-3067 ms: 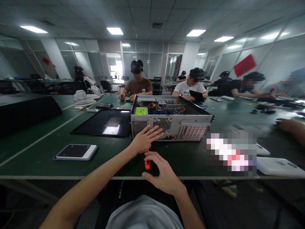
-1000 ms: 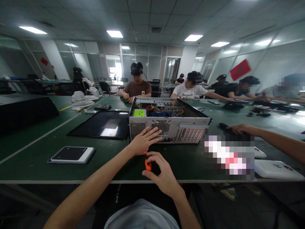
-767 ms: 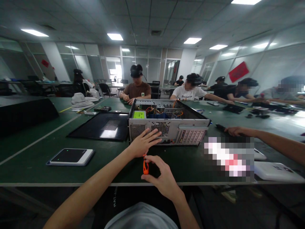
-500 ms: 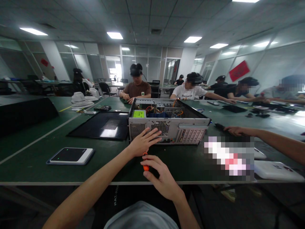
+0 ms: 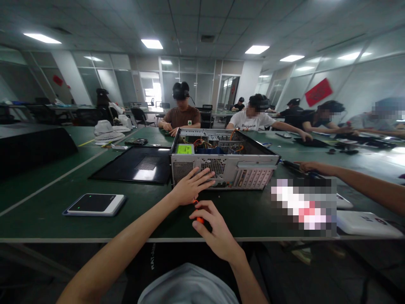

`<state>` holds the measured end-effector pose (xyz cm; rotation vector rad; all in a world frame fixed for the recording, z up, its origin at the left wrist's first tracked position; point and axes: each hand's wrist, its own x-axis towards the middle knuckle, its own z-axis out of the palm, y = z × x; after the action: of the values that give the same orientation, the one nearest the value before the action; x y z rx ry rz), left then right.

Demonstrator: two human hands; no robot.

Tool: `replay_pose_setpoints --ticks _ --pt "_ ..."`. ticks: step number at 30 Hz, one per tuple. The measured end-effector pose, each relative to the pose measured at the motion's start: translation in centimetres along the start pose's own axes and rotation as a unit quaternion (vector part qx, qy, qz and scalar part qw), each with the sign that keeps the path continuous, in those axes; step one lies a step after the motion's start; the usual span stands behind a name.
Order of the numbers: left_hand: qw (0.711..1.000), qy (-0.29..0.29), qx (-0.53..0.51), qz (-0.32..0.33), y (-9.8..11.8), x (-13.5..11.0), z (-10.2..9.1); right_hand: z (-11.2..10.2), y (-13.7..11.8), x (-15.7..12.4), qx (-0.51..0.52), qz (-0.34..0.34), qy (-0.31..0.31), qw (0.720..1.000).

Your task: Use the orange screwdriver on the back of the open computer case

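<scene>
An open computer case lies on the green table, its grey back panel facing me. My left hand rests flat against that panel, fingers stretched out over the vent holes. Just below it my right hand is curled around the orange handle of a screwdriver, whose tip points toward the case and is hidden behind my left hand.
The black side panel lies left of the case. A flat white and black device sits near the front left edge. A white device and a neighbour's arm are on the right. Other people work across the table.
My right hand's fingers have shifted around the screwdriver handle, turning it. My left hand has stayed on the case. The neighbour's arm has reached in from the right.
</scene>
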<state>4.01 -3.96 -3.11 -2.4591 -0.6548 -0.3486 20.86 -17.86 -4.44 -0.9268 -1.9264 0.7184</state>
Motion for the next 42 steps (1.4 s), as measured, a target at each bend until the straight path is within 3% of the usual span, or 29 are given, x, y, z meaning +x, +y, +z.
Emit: replay_pose_setpoints --ticks 8,17,24,42 --pt "1.0 0.001 0.011 0.004 -0.04 -0.02 -0.01 0.4 0.88 0.42 0.024 -0.024 0.06 0.998" --pt "1.0 0.01 0.012 0.01 -0.06 -0.07 0.1 0.34 0.9 -0.03 0.02 -0.022 0.062 0.998" --pt "1.0 0.015 0.016 0.009 -0.09 -0.04 0.25 0.21 0.45 -0.11 0.019 -0.014 0.001 1.0" --pt "1.0 0.011 0.0 0.001 0.1 -0.14 0.39 0.37 0.37 0.02 0.035 -0.027 0.042 0.998"
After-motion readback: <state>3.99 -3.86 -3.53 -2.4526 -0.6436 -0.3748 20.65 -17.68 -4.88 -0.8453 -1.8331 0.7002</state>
